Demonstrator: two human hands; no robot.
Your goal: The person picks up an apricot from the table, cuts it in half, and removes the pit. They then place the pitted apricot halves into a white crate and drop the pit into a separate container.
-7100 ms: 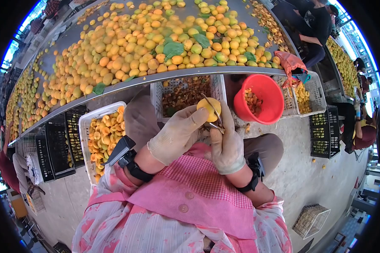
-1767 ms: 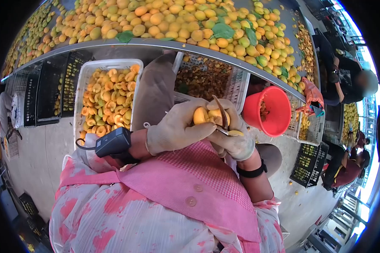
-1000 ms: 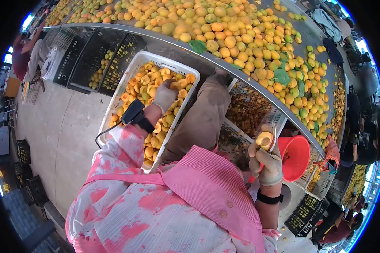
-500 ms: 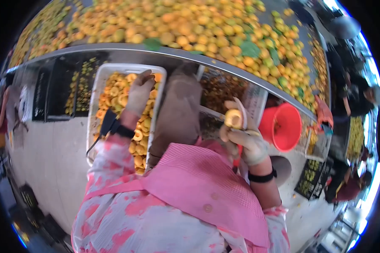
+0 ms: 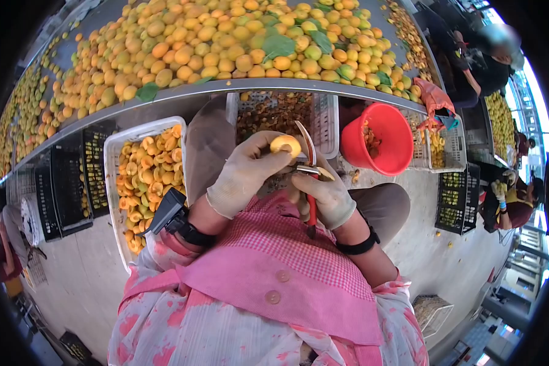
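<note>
In front of my lap, my left hand (image 5: 247, 168), in a pale glove, is closed with an apricot half (image 5: 285, 144) pinched at its fingertips. Close beside it, my gloved right hand (image 5: 328, 196) grips red-handled pruning shears (image 5: 312, 202), their curved blade pointing upward. A second yellowish apricot piece (image 5: 324, 174) shows between the right thumb and fingers, partly covered. Left of my knee, a white crate (image 5: 111, 160) is filled with apricot halves (image 5: 147, 171).
A metal-edged table (image 5: 183, 93) piled with whole apricots (image 5: 213, 46) and some leaves spans the front. Beneath its edge sit a white crate of brown scraps (image 5: 326, 125) and a red bucket (image 5: 377, 139). Black crates (image 5: 457, 201) stand at both sides; people are at the right.
My left hand has come from the crate of halves to beside my right hand and now pinches an apricot half. The view has shifted, and the right hand appears nearer the middle.
</note>
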